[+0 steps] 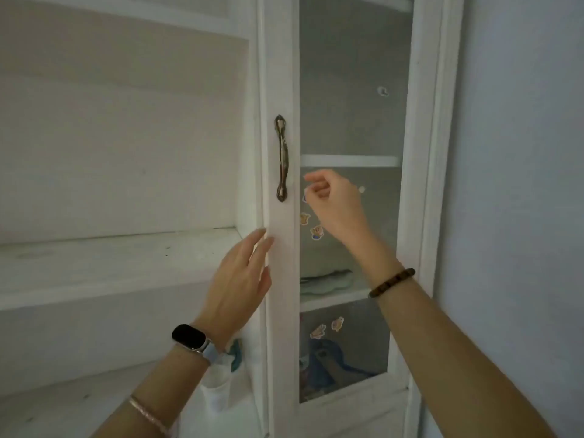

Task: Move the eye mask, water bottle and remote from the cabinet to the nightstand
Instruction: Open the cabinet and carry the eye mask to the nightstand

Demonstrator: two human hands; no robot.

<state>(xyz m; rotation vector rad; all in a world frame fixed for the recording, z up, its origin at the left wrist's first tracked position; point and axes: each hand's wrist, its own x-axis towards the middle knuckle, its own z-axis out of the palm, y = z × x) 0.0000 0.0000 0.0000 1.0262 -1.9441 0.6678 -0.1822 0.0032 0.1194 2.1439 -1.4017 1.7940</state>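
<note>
A white cabinet door (281,74) with a glass pane and a dark metal handle (281,158) fills the middle of the head view. My left hand (243,276) lies flat against the door's left edge, fingers apart, holding nothing. My right hand (331,200) hovers just right of the handle with fingers loosely curled and empty. Behind the glass, a pale green folded thing (328,279) rests on a shelf; I cannot tell whether it is the eye mask. A white bottle-like object (218,390) shows below my left wrist. No remote is visible.
Open white shelves (120,257) lie to the left of the door. Small stickers (311,224) dot the glass. Blue items (331,361) sit on the lowest shelf behind the pane. A pale wall (521,184) stands at the right.
</note>
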